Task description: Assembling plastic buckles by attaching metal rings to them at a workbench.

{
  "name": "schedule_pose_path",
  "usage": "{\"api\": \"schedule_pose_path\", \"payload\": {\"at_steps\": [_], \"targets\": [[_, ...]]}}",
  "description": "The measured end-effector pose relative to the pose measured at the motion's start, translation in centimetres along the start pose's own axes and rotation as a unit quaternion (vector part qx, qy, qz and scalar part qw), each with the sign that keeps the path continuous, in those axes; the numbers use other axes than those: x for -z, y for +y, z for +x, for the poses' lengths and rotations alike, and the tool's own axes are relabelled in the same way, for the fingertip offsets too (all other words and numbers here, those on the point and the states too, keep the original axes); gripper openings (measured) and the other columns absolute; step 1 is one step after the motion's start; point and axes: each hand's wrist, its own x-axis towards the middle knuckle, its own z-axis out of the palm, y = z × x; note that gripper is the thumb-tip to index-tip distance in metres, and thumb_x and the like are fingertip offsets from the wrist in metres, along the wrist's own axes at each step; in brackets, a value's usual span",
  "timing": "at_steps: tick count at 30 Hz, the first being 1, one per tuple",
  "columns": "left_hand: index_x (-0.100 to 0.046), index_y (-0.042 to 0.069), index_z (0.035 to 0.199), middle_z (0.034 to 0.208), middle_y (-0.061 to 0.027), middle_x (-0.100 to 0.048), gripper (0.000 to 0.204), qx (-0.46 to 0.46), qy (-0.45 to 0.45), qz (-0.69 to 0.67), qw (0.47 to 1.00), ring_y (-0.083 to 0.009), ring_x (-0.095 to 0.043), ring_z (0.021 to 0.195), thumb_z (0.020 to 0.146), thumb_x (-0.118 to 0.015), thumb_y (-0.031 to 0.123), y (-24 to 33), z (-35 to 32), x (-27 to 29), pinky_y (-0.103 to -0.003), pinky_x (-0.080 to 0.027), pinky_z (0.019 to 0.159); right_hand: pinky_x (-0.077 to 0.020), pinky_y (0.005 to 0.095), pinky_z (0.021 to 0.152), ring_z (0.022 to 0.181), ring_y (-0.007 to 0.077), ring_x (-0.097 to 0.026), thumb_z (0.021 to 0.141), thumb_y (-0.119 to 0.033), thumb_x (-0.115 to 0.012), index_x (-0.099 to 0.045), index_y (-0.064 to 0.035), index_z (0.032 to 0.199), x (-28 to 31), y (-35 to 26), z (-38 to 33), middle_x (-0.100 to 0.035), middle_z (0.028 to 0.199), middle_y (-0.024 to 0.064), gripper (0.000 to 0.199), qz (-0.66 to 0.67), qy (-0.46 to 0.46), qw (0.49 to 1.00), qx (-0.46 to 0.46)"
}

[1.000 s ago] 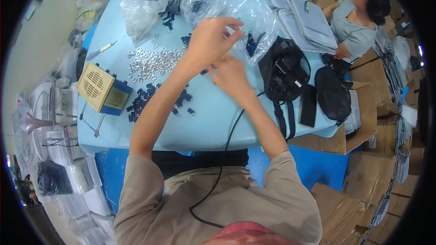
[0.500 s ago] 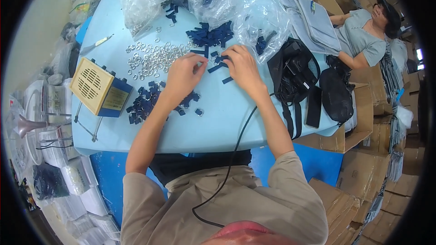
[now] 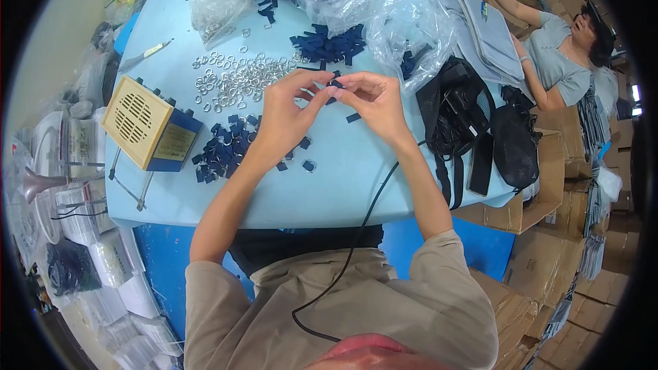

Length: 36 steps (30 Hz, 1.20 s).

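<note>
My left hand (image 3: 293, 106) and my right hand (image 3: 377, 104) meet above the middle of the table. Their thumbs and fingertips pinch a small navy fabric strip (image 3: 336, 83) between them; whether a ring is on it is hidden by the fingers. Just beyond lies a heap of navy strips (image 3: 330, 46). Silver metal rings (image 3: 236, 79) are spread to the left of my left hand. Nearer, beside my left forearm, sits a pile of navy strips looped on rings (image 3: 223, 151). One such looped piece (image 3: 308, 166) lies apart between my forearms.
Clear plastic bags (image 3: 411, 34) line the far side. A beige-and-blue box device (image 3: 140, 123) and a knife-like tool (image 3: 147, 55) are at left. A black mesh bag (image 3: 452, 106), phone (image 3: 481, 164) and black pouch (image 3: 515, 144) sit at right. A co-worker (image 3: 558, 55) handles grey folded sheets (image 3: 490, 38).
My hands have come together, from working apart near the strips to pinching one strip between them. The view has shifted slightly. The co-worker's arm has reached farther out.
</note>
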Motion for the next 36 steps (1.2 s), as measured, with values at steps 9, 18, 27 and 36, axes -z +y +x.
{"api": "schedule_pose_path", "payload": {"at_steps": [9,18,27,36], "targets": [[-0.07,0.001,0.099,0.09,-0.0031,-0.072,0.013,0.127,-0.047,-0.157,0.978,-0.01,-0.067,0.083,0.091,-0.077,0.009,-0.2,-0.1,1.9,-0.024,-0.052,0.074,-0.055,0.0237,0.071,0.077,0.0098,-0.067,0.089,-0.005,-0.077,-0.075,-0.0019,0.112,-0.2,-1.7,-0.7,-0.072,0.09,0.005,0.024,0.113,-0.042,0.992,-0.028],[-0.072,0.0,0.104,0.09,-0.0064,-0.073,0.019,0.18,-0.043,-0.271,0.944,-0.0129,-0.069,0.08,0.092,-0.077,0.015,1.0,-0.4,1.4,-0.025,-0.051,0.072,-0.0544,0.0249,0.07,0.076,0.0098,-0.065,0.092,-0.007,-0.074,-0.075,-0.0005,0.112,-0.7,-1.7,-1.0,-0.071,0.09,0.005,0.02,0.118,-0.061,0.99,0.051],[-0.073,-0.001,0.109,0.093,-0.0104,-0.076,0.023,0.187,-0.018,-0.259,0.947,-0.0156,-0.072,0.081,0.091,-0.077,0.012,1.1,-0.5,1.1,-0.026,-0.054,0.07,-0.0538,0.0253,0.061,0.071,0.0094,-0.064,0.094,-0.012,-0.073,-0.074,0.0021,0.098,-1.1,-1.3,-1.3,-0.07,0.082,0.0047,0.015,0.104,-0.009,0.995,-0.002],[-0.073,-0.001,0.107,0.093,-0.0088,-0.075,0.022,0.197,-0.021,-0.236,0.951,-0.0143,-0.071,0.079,0.093,-0.076,0.015,0.8,-0.5,1.4,-0.026,-0.054,0.068,-0.0523,0.0246,0.059,0.068,0.0097,-0.062,0.095,-0.011,-0.073,-0.074,0.0024,0.097,-1.4,-1.3,-1.4,-0.069,0.083,0.0048,0.014,0.082,0.004,0.996,0.029]]}}
